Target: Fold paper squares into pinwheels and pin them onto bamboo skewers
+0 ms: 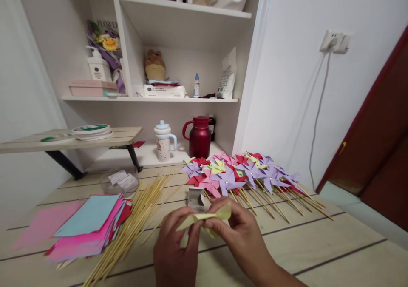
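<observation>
Between my two hands, above the front of the wooden table, is a pale yellow paper pinwheel point(225, 211) with curled blades. My left hand point(178, 236) pinches its left side between thumb and fingers. On the other side, my right hand point(237, 227) grips the paper near its middle, thumb in front and fingers behind. Part of the pinwheel is hidden by my fingers. Just beyond my hands stands a small open grey box point(195, 198); its contents cannot be made out. Left of my left hand lies a loose bundle of thin wooden sticks point(134, 227).
Finished pinwheels point(226, 178) on sticks are heaped at the back right. Stacked coloured paper point(87, 217) lies at the left, near a clear plastic container point(119, 180). A red thermos jug point(200, 137) and a child's cup point(163, 142) stand behind, below shelves point(153, 99).
</observation>
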A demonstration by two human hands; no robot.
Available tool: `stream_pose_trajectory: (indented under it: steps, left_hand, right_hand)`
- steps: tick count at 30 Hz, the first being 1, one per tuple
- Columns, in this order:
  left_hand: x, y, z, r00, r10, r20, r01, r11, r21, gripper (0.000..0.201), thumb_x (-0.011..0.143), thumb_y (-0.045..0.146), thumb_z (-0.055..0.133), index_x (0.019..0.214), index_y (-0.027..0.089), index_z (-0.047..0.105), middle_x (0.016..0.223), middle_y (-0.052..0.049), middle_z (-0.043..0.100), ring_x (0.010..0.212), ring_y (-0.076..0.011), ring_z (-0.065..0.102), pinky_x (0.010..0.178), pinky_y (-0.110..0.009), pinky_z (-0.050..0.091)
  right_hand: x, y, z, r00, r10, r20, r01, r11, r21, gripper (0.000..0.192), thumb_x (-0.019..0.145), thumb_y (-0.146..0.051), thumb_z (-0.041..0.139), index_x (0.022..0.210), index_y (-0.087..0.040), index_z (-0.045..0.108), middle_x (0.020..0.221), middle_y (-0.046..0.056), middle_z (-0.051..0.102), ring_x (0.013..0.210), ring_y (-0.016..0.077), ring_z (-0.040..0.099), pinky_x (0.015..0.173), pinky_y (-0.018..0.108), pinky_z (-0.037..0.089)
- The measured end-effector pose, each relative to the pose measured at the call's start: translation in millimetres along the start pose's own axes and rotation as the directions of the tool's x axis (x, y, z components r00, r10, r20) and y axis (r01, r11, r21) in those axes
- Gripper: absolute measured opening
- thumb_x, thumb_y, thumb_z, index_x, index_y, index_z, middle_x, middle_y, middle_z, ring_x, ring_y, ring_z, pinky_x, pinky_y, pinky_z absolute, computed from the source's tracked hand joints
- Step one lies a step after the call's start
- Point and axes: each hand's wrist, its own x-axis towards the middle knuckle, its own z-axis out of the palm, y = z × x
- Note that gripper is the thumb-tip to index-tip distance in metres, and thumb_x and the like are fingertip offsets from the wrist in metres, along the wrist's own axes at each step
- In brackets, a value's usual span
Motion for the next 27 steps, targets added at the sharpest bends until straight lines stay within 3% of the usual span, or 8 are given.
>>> stream_pose_trajectory:
  steps: [3, 8, 16, 27]
  left_hand:
    - [-2, 0, 6.4, 0.978, -0.194, 0.083, 0.202, 0.975, -0.097, 0.01, 0.078, 0.029, 0.068, 0.084, 0.024, 0.075, 0.088, -0.002, 0.076, 0.081, -0.0204, 0.072, 0.072, -0.028, 0.058]
    - [2, 7, 6.5, 0.915, -0.375, 0.149, 0.4, 0.893, -0.209, 0.01, 0.077, 0.03, 0.069, 0.081, 0.024, 0.075, 0.088, -0.002, 0.075, 0.081, -0.0219, 0.071, 0.078, -0.032, 0.056]
    - [4, 5, 6.9, 0.923, -0.351, 0.158, 0.382, 0.88, -0.282, 0.007, 0.077, 0.024, 0.068, 0.08, 0.025, 0.074, 0.087, -0.001, 0.071, 0.085, -0.0196, 0.067, 0.079, -0.03, 0.052]
    - [1, 1, 9.7, 0.878, -0.421, 0.229, 0.479, 0.798, -0.366, 0.009, 0.077, 0.028, 0.069, 0.078, 0.025, 0.077, 0.09, -0.003, 0.072, 0.09, -0.0207, 0.067, 0.084, -0.032, 0.051]
  right_hand:
    - [2, 0, 1, 0.987, 0.161, 0.011, -0.161, 0.984, 0.071, 0.01, 0.074, -0.021, 0.075, 0.072, -0.02, 0.065, 0.072, -0.002, 0.062, 0.07, 0.016, 0.055, 0.064, 0.026, 0.044]
    - [4, -1, 2, 0.972, 0.231, 0.045, -0.235, 0.948, 0.213, 0.012, 0.071, -0.023, 0.077, 0.074, -0.02, 0.066, 0.071, -0.003, 0.062, 0.069, 0.0149, 0.054, 0.064, 0.025, 0.044]
    - [6, 1, 5, 0.953, 0.286, 0.102, -0.304, 0.893, 0.331, 0.015, 0.07, -0.027, 0.078, 0.075, -0.019, 0.066, 0.071, -0.002, 0.061, 0.07, 0.0152, 0.055, 0.068, 0.026, 0.044]
    - [7, 3, 2, 0.963, 0.25, 0.099, -0.267, 0.935, 0.232, 0.02, 0.072, -0.035, 0.077, 0.075, -0.019, 0.064, 0.075, 0.0, 0.06, 0.071, 0.0157, 0.053, 0.064, 0.026, 0.042]
